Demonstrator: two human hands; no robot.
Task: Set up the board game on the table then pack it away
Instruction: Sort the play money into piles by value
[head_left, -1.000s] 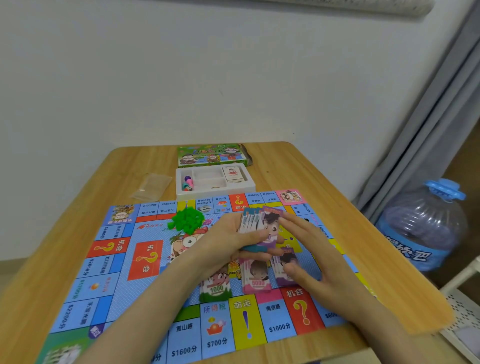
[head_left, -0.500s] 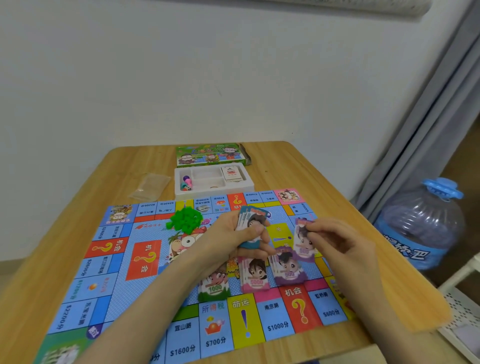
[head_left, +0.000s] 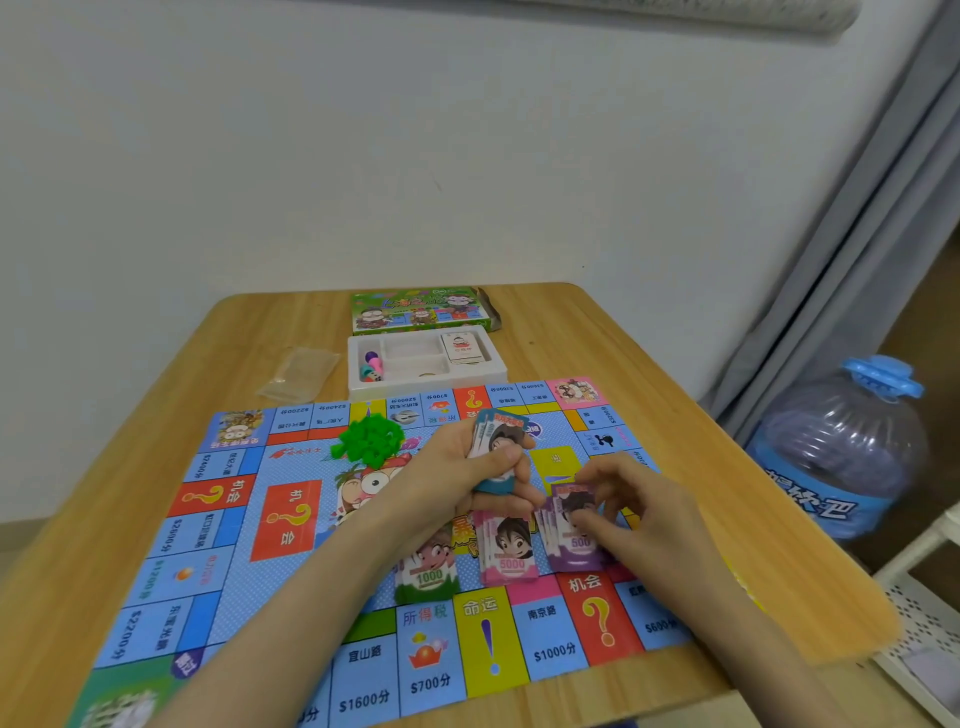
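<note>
Play-money stack (head_left: 497, 436) is gripped in left hand (head_left: 457, 473); purple note (head_left: 570, 503) is pinched by right hand (head_left: 644, 514). Notes judged light, floppy, slippery; best taken at edges.

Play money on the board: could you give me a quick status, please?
Left hand grips the money stack. Right hand pinches a purple note on the 500 pile. Green houses lie clear, off left.

Glossy printed paper board (head_left: 234, 545) on smooth wood-grain table (head_left: 597, 332); white plastic tray (head_left: 493, 371).
</note>
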